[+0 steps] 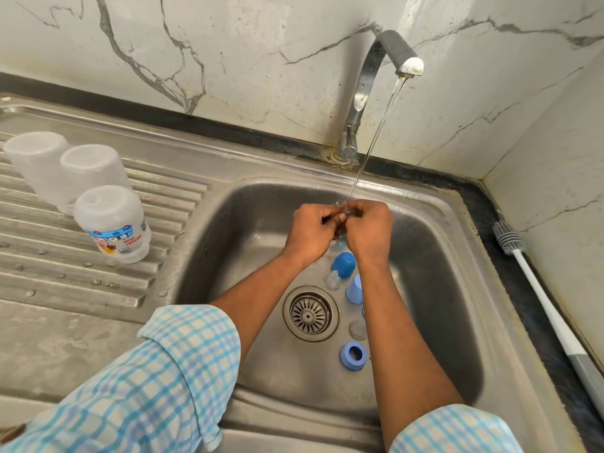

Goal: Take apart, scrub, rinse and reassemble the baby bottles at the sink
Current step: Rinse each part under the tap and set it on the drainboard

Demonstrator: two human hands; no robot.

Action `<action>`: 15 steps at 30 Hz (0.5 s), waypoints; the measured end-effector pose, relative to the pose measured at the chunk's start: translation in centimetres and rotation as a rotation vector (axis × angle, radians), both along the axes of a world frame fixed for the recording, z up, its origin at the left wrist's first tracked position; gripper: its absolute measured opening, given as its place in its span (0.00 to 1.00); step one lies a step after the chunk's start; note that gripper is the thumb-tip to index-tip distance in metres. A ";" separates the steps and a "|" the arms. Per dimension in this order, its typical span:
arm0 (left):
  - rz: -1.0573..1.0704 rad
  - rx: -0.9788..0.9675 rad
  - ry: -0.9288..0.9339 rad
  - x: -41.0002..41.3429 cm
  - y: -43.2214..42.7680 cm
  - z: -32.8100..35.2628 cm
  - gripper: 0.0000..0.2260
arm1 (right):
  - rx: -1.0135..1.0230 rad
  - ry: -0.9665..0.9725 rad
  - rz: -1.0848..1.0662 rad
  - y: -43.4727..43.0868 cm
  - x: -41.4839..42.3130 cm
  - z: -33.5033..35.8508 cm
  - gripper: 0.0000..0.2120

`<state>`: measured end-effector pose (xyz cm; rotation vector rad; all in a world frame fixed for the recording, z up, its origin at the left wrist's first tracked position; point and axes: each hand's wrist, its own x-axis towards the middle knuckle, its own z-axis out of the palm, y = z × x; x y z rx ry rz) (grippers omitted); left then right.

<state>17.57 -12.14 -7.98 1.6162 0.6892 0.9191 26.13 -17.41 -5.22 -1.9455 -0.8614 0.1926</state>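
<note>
You're rinsing a small clear part (342, 212) under the tap (367, 83), beyond the drain (310, 313).
Your left hand (310, 232) and right hand (371, 228) are pressed together, both pinching the part in the stream. Three bottles (111, 223) stand upside down far left of the drain, so they look washed. The caps (343, 263), a teat (333, 280) and a ring (353, 354) beside the drain seem still to do, then reassembly. The nearest bottle's label (125, 241), upside down, seems to read "SAFARI".

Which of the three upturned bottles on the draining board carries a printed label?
The clear plastic bottle nearest the camera, with colourful cartoon print and red lettering. The two frosted plastic bottles behind it are plain.
</note>
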 end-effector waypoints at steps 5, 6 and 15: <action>0.095 -0.035 -0.046 0.3 0.6 0.3 0.10 | 0.137 0.228 0.084 -0.3 0.2 0.8 0.06; 0.119 -0.092 -0.064 0.2 1.0 0.2 0.10 | 0.164 0.366 0.155 -0.4 0.2 1.1 0.08; 0.073 -0.453 -0.171 0.5 -0.1 0.6 0.11 | 0.140 0.396 0.158 -0.6 0.9 0.5 0.14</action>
